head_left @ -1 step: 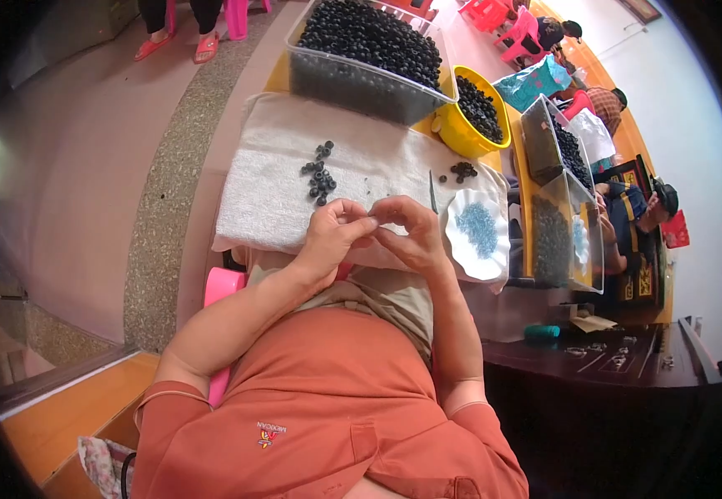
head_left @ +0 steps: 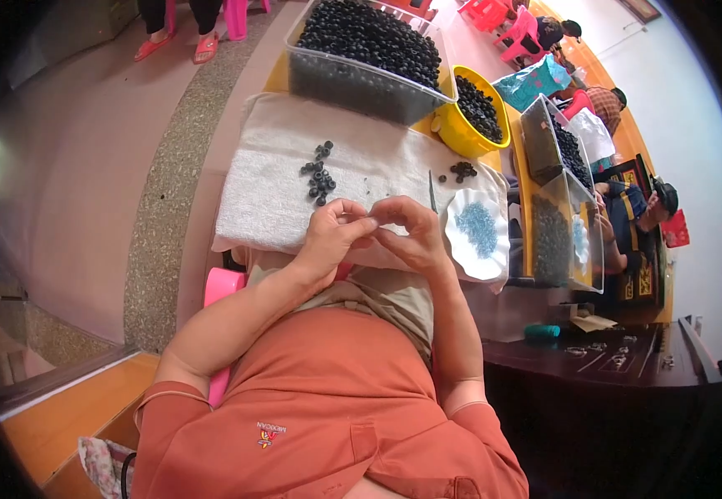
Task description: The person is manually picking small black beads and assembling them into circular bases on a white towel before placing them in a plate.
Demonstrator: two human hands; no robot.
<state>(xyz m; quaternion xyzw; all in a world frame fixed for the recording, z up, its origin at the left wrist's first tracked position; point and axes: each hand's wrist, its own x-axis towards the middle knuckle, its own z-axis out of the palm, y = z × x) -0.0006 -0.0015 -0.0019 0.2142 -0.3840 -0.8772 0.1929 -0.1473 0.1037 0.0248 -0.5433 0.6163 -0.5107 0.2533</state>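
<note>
My left hand (head_left: 333, 237) and my right hand (head_left: 413, 235) meet over the near edge of a white towel (head_left: 265, 141), fingertips pinched together. Whatever sits between the fingers is too small and covered to make out. Beyond my left hand lies a loose group of small black ring-shaped parts (head_left: 319, 180). Right of my right hand stands a white wavy-edged dish (head_left: 484, 268) holding tiny pale blue pieces (head_left: 477, 229). A thin dark pointed tool (head_left: 432, 193), perhaps tweezers, rests just past my right hand, and a smaller black cluster (head_left: 463, 170) is near it.
At the towel's far side stands a clear plastic bin (head_left: 361, 96) heaped with black parts. Beside it is a yellow basin (head_left: 470, 148) of similar parts. More clear bins (head_left: 544, 141) line the right, where other people (head_left: 623, 204) sit. A dark table (head_left: 610, 366) carries small metal items.
</note>
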